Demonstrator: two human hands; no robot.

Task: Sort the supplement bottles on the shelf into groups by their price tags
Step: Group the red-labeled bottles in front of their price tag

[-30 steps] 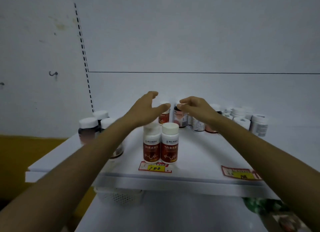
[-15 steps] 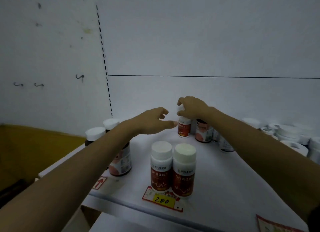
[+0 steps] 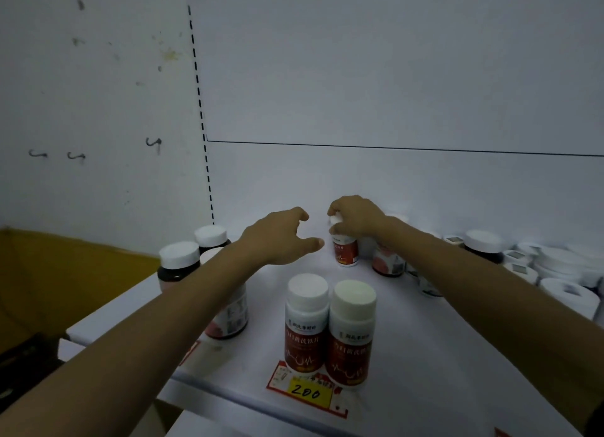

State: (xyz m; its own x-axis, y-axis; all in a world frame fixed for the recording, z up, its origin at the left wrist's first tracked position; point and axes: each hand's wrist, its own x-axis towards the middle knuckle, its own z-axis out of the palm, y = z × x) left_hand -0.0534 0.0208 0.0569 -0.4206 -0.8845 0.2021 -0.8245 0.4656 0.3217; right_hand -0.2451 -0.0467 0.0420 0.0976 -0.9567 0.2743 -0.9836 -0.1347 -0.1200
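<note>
At the back of the white shelf (image 3: 434, 355) my right hand (image 3: 354, 217) grips the white cap of a small red-labelled bottle (image 3: 345, 250), which stands upright. My left hand (image 3: 281, 237) hovers just left of it, fingers spread and holding nothing. Two taller red-labelled bottles (image 3: 328, 328) stand side by side near the front edge, right behind a yellow price tag marked 200 (image 3: 307, 392). Dark bottles with white caps (image 3: 192, 257) are grouped at the left, partly hidden by my left forearm.
Several white-capped bottles (image 3: 536, 266) crowd the shelf's right side. A dark red-labelled bottle (image 3: 387, 263) stands under my right wrist. Another red price tag (image 3: 191, 351) lies at the front left edge. A white back panel rises behind the shelf.
My right hand keeps its grip on the small bottle's cap. The left hand has opened its fingers a little beside it. The view has shifted closer to the shelf.
</note>
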